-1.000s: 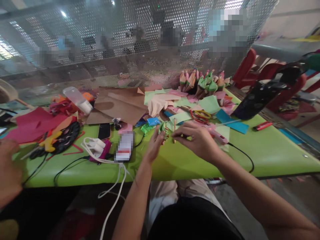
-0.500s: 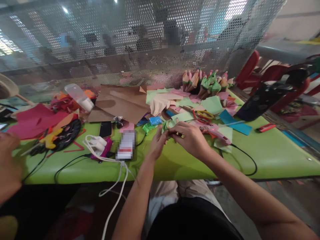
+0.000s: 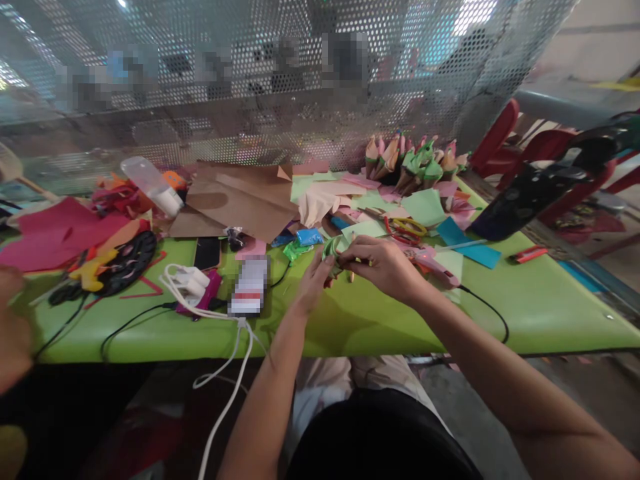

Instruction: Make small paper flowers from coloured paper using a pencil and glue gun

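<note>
Between my two hands is a small rolled piece of light green paper [image 3: 331, 248], held just above the green tabletop. My left hand [image 3: 316, 279] is closed around its lower left side. The fingers of my right hand [image 3: 379, 262] pinch its right side, and they partly hide it. To the right of my right hand lies a pink glue gun [image 3: 436, 267] with a black cord. Yellow-and-red scissors [image 3: 407, 228] rest on paper scraps behind that hand. A small blue packet [image 3: 309, 237] lies just beyond my left hand.
Brown paper [image 3: 240, 200] and several paper cones [image 3: 425, 163] lie along the perforated metal screen. A phone [image 3: 250, 287] with white cables sits left of my hands. At right stand a dark bottle [image 3: 520, 200] and a red cutter [image 3: 529, 254]. Another person's hand [image 3: 13, 327] is at far left.
My view has shifted slightly, so things on the left sit a little farther left. Both hands stay on the green paper roll, with small finger movements. The other person's hand has moved partly out of view.
</note>
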Tool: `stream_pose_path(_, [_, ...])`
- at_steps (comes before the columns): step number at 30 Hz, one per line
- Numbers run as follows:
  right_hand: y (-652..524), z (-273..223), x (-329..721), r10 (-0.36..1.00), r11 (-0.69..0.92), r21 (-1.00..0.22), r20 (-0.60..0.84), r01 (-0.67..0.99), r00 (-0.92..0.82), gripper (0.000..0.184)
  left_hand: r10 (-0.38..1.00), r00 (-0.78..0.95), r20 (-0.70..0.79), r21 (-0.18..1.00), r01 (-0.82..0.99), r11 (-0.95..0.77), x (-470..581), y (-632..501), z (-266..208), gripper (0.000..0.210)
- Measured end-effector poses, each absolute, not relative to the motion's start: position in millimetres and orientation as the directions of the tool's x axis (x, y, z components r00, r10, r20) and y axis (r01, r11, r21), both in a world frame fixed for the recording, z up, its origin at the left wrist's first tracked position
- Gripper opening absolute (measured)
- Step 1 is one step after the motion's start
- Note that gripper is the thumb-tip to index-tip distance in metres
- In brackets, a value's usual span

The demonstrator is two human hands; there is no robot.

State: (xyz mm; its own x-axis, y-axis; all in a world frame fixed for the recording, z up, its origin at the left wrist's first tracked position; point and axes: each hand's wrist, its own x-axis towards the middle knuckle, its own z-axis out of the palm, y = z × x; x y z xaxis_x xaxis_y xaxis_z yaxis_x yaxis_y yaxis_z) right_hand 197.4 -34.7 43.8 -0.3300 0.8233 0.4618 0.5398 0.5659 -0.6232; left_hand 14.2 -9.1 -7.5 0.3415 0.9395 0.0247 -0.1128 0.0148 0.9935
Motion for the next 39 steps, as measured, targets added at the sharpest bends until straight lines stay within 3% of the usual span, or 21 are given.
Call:
stream_pose_path(20, [-35, 46, 204, 0.786, 0.614, -0.582, 0.512, 0.532, -0.347, 0.015, 0.937, 0.348, -0.01, 0.989, -0.132, 0.06, 13, -13, -2, 0.056])
stream_pose_path(31, [-49, 39, 241, 0.852, 0.475, -0.569, 0.488, 0.671, -0.189, 0.015, 0.94, 0.34, -0.008, 0.997, -0.065, 0.032, 11, -13, 2, 0.052])
stream_pose_path(34, [-41, 30, 249, 0.883, 0.412, -0.467, 0.415, 0.783, -0.217, 0.023, 0.941, 0.338, -0.009, 0.999, -0.043, 0.025, 10, -12, 3, 0.055])
stream_pose_path(37, [-26, 23, 236, 0.91, 0.383, -0.232, 0.26, 0.894, -0.322, 0.038, 0.943, 0.331, 0.004, 1.0, -0.029, 0.006, 9, -12, 4, 0.053])
stream_pose_path(39, [-15, 19, 221, 0.914, 0.387, -0.068, 0.161, 0.919, -0.373, 0.039, 0.942, 0.335, 0.015, 0.999, -0.033, -0.004, 9, -12, 4, 0.052])
